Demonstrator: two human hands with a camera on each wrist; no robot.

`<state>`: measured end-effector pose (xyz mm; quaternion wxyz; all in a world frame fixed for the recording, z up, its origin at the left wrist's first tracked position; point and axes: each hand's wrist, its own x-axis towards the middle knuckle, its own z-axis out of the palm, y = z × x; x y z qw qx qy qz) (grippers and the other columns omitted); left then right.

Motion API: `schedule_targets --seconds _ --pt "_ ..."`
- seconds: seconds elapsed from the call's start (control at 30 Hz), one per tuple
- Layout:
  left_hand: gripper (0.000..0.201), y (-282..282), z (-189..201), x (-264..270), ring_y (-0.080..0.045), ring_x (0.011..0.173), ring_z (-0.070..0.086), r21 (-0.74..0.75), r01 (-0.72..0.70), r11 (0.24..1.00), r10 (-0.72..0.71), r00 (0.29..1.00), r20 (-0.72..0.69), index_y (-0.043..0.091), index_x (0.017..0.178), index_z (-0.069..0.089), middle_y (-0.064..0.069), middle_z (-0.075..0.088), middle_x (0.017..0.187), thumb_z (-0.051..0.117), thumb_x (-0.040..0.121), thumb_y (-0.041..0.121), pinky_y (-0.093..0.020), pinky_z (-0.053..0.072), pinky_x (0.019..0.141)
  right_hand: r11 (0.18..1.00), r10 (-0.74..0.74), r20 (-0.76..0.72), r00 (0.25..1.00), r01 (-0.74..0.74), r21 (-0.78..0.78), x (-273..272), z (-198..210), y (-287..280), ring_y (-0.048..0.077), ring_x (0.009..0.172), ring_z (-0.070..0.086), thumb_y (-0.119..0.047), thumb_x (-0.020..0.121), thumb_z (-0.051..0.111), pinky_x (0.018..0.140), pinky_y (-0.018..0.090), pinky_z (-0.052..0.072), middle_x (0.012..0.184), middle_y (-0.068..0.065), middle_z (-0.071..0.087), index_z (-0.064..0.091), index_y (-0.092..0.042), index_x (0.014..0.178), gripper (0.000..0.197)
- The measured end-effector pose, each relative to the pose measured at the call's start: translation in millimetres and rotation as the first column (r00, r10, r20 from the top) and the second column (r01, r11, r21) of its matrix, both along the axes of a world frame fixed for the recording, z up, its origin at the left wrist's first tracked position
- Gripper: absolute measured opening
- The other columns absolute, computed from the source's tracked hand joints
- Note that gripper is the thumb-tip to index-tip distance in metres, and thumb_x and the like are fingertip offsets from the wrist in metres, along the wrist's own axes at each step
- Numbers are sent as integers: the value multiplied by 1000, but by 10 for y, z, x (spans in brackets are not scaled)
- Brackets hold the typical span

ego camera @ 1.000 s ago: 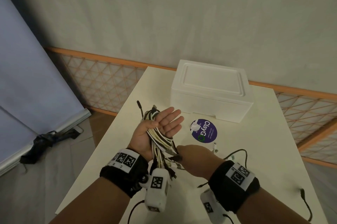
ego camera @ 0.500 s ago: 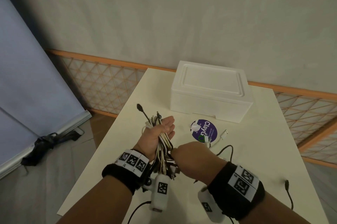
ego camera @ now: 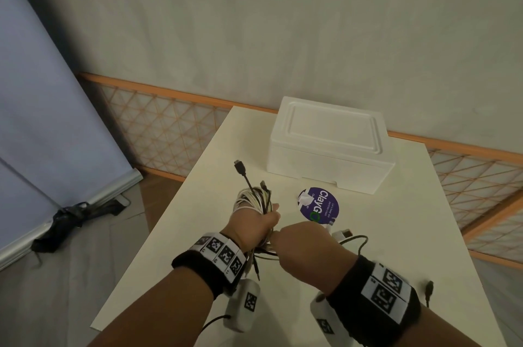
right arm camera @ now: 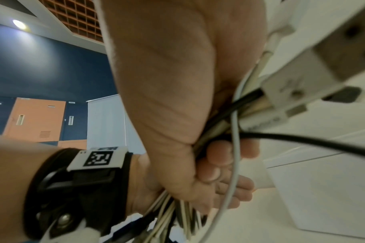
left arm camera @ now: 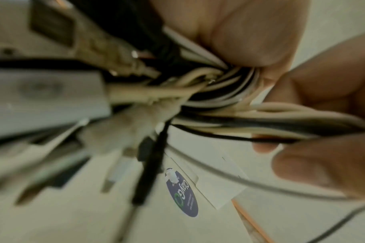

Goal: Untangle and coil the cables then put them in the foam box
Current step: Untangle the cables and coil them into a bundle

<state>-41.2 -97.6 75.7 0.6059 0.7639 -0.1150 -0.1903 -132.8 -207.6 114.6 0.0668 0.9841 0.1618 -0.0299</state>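
A bundle of white and black cables sticks up out of my left hand, whose fingers are curled tight round it above the table's near half. My right hand sits right against it and grips strands trailing from the bundle's lower end. In the left wrist view the cables run between fingers, with plugs hanging blurred. The right wrist view has cables passing under my right palm. The white foam box stands lidded at the table's back.
A round purple sticker lies between my hands and the box. A white plug and a loose black cable lie to the right on the white table. The table's left edge drops to the floor.
My left hand went from an open palm under the cables to a closed fist round them. The right hand moved in against it and pulled strands tighter.
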Motion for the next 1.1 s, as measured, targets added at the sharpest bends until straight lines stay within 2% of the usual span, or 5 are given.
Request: schedule_targets --seconds 0.17,0.4,0.53,0.77,1.1 --pt "25 53 101 22 -25 74 60 351 139 926 -187 976 107 16 76 53 -8 61 75 66 73 37 -32 52 71 994 51 23 998 -49 -100 45 328 94 23 50 60 -19 71 72 49 28 37 62 4 62 65 -13 83 15" --pt "43 267 464 -115 -24 41 52 -200 300 933 -354 866 -353 8 67 57 -8 56 48 59 90 44 -23 43 42 978 159 180 971 -179 105 102 511 -30 13 52 54 -26 71 71 51 28 47 62 -11 58 63 -29 69 8" --pt "69 343 386 -8 -17 46 61 -437 460 772 -607 737 -297 18 57 65 -5 63 54 63 48 87 -21 47 46 918 140 181 974 -196 344 256 559 -108 15 71 58 -35 78 69 59 31 48 82 -10 62 66 -28 81 8" --pt "17 437 487 90 -17 48 60 -287 580 762 -646 706 -288 8 59 63 -8 63 55 71 71 -2 -25 50 52 883 24 -145 989 47 466 463 744 -43 -3 72 46 -32 68 78 67 16 40 74 -20 52 72 -26 86 20" --pt "28 256 463 169 -4 67 67 -186 647 739 -673 703 -228 12 79 65 8 71 68 68 73 -15 -20 54 65 996 -63 -248 967 78 51 599 854 29 15 75 50 -37 76 67 67 29 44 85 -2 61 66 -21 96 25"
